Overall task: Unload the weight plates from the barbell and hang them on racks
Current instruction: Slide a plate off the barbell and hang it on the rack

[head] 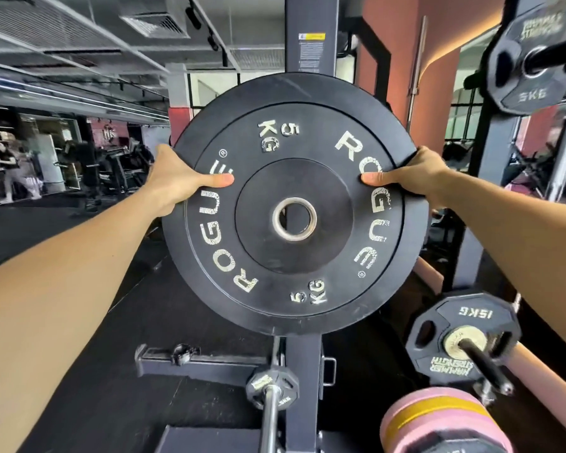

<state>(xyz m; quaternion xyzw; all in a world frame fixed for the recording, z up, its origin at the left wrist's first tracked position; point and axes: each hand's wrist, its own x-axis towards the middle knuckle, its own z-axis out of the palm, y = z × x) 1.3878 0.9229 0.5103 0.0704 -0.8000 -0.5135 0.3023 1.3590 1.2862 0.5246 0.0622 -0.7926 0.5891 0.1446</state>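
Observation:
A large black 5 kg bumper plate (294,273) with white lettering and a steel centre ring fills the middle of the view, held upright in the air in front of a dark rack upright (311,34). My left hand (177,179) grips its left rim, thumb on the face. My right hand (409,173) grips the right rim the same way. Nothing passes through the plate's hole. Below it, the barbell (270,416) points toward me with a small black plate (272,385) on its sleeve.
A black 15 kg plate (461,338) hangs on a rack peg at the lower right, and a 5 kg plate (533,67) on a peg at the upper right. A pink plate (438,420) sits at the bottom right. Gym machines and a person stand far left.

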